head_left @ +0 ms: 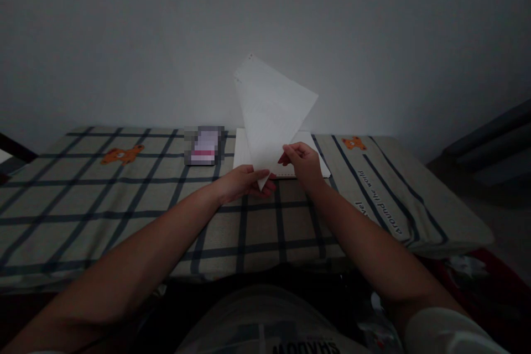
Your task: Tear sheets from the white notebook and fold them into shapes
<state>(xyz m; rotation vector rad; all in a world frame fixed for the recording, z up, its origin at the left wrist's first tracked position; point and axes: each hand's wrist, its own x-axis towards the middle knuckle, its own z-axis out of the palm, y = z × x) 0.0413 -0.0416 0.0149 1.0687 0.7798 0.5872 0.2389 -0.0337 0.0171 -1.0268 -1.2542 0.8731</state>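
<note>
The paper [274,105] is a thin white sheet, folded to a narrow point at the bottom and fanning out wide at the top. It should be very light and rather limp, with some stiffness lent by the folds; it would likely crease or tear under a hard pull. The folded point, where the layers seem to gather, looks the surest place to hold, and a light pinch along a side edge should do for the rest.

It stands above the pad [240,149], between the hands, its point in the left hand [244,182] and its wide end reaching up and away from both. The left hand pinches that point between thumb and fingers. The right hand [305,163] is just beside the lower right edge, thumb and fingertips drawn together; whether they grip the paper I cannot tell.

The pad lies near the far edge of the desk [141,193], about midway between its left and right edges. A phone [206,145] lies left of it, also near the far edge, apart from the left hand.
</note>
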